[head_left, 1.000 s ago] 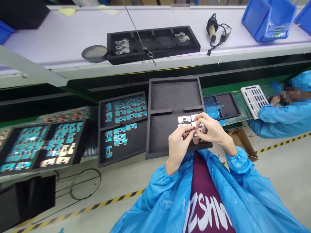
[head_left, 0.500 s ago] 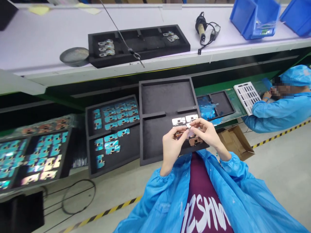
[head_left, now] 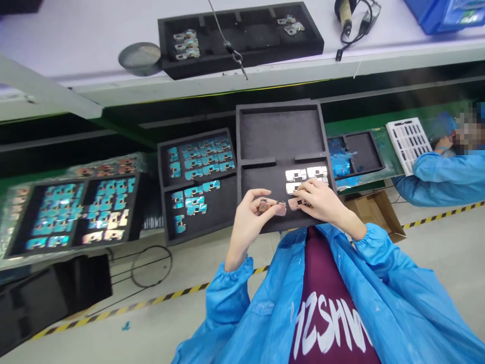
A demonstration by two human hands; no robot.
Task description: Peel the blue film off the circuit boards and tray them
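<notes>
My left hand (head_left: 248, 220) is closed with thumb and fingers around a small copper-coloured circuit board (head_left: 281, 209), held above the front of a black foam tray (head_left: 259, 177). Over the same tray, my right hand (head_left: 322, 203) curls its fingers down onto another copper-coloured circuit board (head_left: 293, 203); they hide most of that board. Behind my right fingers, several shiny silver boards (head_left: 295, 175) lie in rows in the tray's near compartment. The far compartment shows bare black foam.
Left of my tray stands a black tray (head_left: 162, 177) of blue-filmed boards, with another filled tray (head_left: 85, 207) farther left. A shelf above holds a long black tray (head_left: 242, 40), a round dish (head_left: 140, 58) and a corded tool (head_left: 345, 17). At right, a co-worker's sleeve (head_left: 428, 177) is beside a white tray (head_left: 409, 144).
My hands have moved apart: the left has drawn left with a board, and the right has lowered onto a board in the tray. The whole view has shifted.
</notes>
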